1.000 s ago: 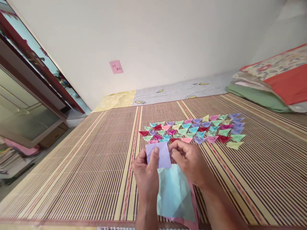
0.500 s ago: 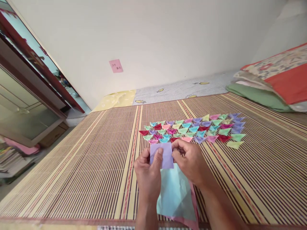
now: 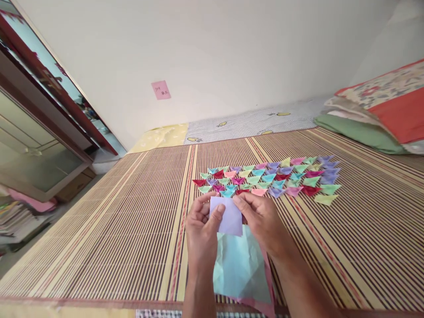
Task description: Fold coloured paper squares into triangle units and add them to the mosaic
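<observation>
A small square of purple paper (image 3: 231, 219) is held up between both hands, just above the mat. My left hand (image 3: 203, 225) grips its left side, thumb pressed flat on the front and fingers behind. My right hand (image 3: 260, 216) pinches the top right corner between thumb and finger. Beneath the hands lie larger sheets of light blue paper (image 3: 241, 269) with pink paper (image 3: 269, 282) showing at the edge. Just beyond the square, several rows of small folded paper shapes (image 3: 253, 180) in many colours are laid out.
A striped bamboo mat (image 3: 132, 229) covers the bed. Folded bedding (image 3: 394, 119) is stacked at the right, against the wall. A pink note (image 3: 161, 90) sticks to the wall. Left of the bed stand a glass-paned door (image 3: 36, 145) and a pile of books (image 3: 18, 221).
My right thumb has moved up onto the paper's top right corner. The purple square has shifted slightly right, and its lower edge now shows offset layers.
</observation>
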Motion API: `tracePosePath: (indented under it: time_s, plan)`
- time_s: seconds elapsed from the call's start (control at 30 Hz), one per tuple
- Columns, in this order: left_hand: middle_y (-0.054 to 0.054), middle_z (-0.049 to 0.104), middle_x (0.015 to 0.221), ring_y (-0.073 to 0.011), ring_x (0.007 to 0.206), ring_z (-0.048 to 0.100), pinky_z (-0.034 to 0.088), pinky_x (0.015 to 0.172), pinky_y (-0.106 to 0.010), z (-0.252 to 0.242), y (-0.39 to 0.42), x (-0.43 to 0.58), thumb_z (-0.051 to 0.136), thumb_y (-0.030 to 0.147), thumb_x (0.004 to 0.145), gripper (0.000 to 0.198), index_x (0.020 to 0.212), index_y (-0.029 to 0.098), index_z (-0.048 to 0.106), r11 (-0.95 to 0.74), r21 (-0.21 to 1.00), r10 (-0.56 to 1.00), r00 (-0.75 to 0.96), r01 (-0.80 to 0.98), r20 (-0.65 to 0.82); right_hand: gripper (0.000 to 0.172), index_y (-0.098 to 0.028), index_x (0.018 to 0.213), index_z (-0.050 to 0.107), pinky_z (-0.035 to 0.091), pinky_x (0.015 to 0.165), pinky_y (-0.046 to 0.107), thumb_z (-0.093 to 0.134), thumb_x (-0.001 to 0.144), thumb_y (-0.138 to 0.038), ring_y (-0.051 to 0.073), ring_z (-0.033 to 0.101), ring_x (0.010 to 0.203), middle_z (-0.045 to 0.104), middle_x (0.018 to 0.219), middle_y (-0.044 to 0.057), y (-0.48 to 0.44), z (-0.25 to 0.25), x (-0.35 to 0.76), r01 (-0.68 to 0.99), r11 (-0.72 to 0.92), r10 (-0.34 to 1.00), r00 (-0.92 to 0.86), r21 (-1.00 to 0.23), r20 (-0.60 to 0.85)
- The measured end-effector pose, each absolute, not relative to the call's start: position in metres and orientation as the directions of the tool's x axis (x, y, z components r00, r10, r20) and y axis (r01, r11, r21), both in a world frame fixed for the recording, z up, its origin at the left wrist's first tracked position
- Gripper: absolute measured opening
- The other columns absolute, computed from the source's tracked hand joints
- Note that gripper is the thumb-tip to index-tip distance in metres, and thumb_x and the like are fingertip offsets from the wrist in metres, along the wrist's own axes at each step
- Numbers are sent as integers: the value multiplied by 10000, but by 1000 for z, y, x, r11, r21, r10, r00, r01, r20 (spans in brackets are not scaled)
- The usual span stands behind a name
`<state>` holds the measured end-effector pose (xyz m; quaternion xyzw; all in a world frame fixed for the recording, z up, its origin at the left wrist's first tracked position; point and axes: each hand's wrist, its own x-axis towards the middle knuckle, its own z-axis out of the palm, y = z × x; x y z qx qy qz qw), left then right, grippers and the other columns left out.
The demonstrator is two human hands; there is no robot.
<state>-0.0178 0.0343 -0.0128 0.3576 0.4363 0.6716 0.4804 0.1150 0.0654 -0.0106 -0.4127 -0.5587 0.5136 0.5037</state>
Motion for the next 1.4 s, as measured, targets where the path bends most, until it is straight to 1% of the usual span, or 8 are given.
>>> tracePosePath:
  time_s: [0.13, 0.33, 0.47, 0.67, 0.87, 1.0, 1.17, 1.4]
  plan:
    - [30, 694, 770, -106, 618, 610, 488, 574, -194, -8, 31, -18, 850, 314, 833, 542, 1323, 258, 625, -237, 921, 948, -280, -308, 150, 457, -203, 636, 509, 295, 452, 228, 608, 935, -534, 105, 378, 515, 392, 580, -46, 68, -14, 113, -67, 143, 982, -116, -988, 150]
    - [-19, 698, 758, -117, 638, 555, 449, 577, -217, -9, 30, -26, 786, 297, 870, 118, 943, 214, 825, -234, 971, 952, -211, -41, 221, 450, -199, 647, 539, 346, 454, 217, 674, 879, -561, 101, 402, 509, 421, 575, -50, 67, -9, 112, -182, 60, 989, -119, -981, 83]
    - [-7, 682, 686, -101, 581, 520, 411, 539, -207, -14, 34, -28, 794, 295, 842, 129, 913, 198, 841, -148, 979, 953, -283, -141, 103, 410, -193, 681, 568, 391, 484, 215, 759, 819, -528, 105, 459, 526, 471, 581, -50, 67, -8, 113, -179, 35, 983, -170, -983, 66]
    - [-60, 781, 793, -139, 678, 661, 516, 629, -227, -12, 35, -25, 877, 305, 739, 195, 876, 171, 842, -73, 936, 972, -236, -344, -12, 471, -208, 585, 496, 352, 446, 220, 728, 836, -533, 103, 461, 456, 460, 484, -56, 69, -12, 112, -91, 67, 983, -165, -994, 82]
    - [-16, 737, 684, -111, 573, 626, 495, 560, -210, -9, 34, -28, 912, 296, 693, 217, 839, 163, 822, -83, 937, 952, -304, -340, -25, 471, -208, 566, 517, 364, 454, 238, 564, 955, -469, 111, 495, 432, 509, 467, -29, 67, -14, 107, -39, 85, 966, -240, -996, 92]
    - [-1, 703, 635, -98, 528, 586, 456, 516, -198, -12, 34, -31, 903, 308, 710, 208, 836, 164, 822, -72, 958, 948, -317, -279, -20, 421, -199, 597, 552, 378, 469, 231, 625, 928, -449, 109, 515, 464, 527, 504, -32, 67, -14, 106, -68, 98, 957, -269, -993, 112]
    - [-36, 730, 704, -123, 594, 607, 471, 555, -216, -18, 37, -35, 881, 333, 751, 205, 850, 160, 836, -61, 966, 969, -247, -252, -4, 260, -191, 919, 681, 456, 499, 236, 736, 826, -427, 127, 582, 530, 647, 631, -27, 69, -12, 106, -156, 35, 977, -202, -987, 66]
    - [-70, 753, 795, -124, 673, 625, 519, 576, -194, -4, 33, -45, 887, 436, 763, 305, 891, 160, 869, -24, 931, 998, -65, -363, 0, 241, -183, 890, 696, 455, 473, 239, 738, 791, -399, 129, 579, 497, 650, 592, -28, 70, -13, 105, -207, 15, 995, -89, -978, 35]
